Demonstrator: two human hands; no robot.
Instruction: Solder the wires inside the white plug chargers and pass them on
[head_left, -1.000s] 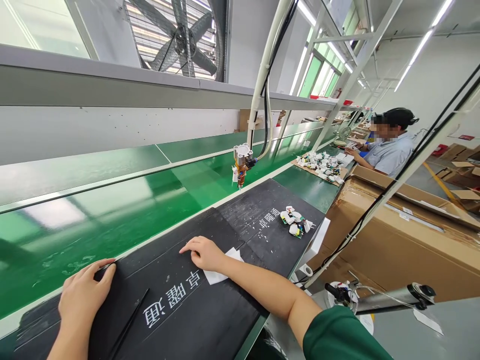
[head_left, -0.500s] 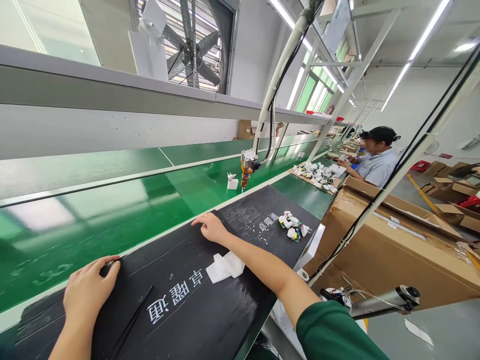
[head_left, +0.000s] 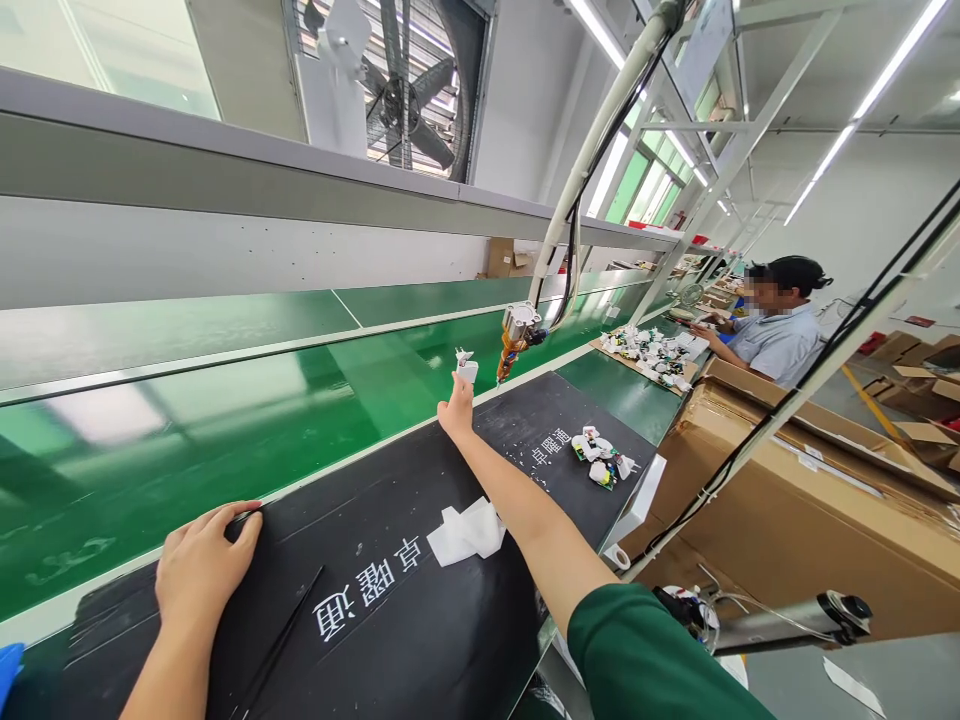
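A small white power adapter [head_left: 466, 371] with pins on top stands over the green conveyor belt. My right hand [head_left: 456, 408] reaches out to it, thumb and fingers closed at its lower left side; the fingertips are partly hidden. My left hand [head_left: 204, 560] rests on the near edge of the black mat [head_left: 420, 640], thumb and fingers apart, holding nothing. Black tweezers [head_left: 289, 625] lie on the mat to the right of it. A crumpled white cloth or paper [head_left: 466, 532] lies near my right forearm.
A dispensing nozzle [head_left: 514, 345] hangs just right of the adapter. Several circuit boards with white parts [head_left: 600, 457] lie at the mat's right end, more on a cardboard sheet [head_left: 651, 355] beyond. A large carton [head_left: 757, 470] stands at right; a co-worker [head_left: 784, 330] sits behind it.
My right hand has moved forward from the mat's edge to the adapter and closed at it. The adapter sits farther left of the nozzle. My left hand stays at the mat's edge.
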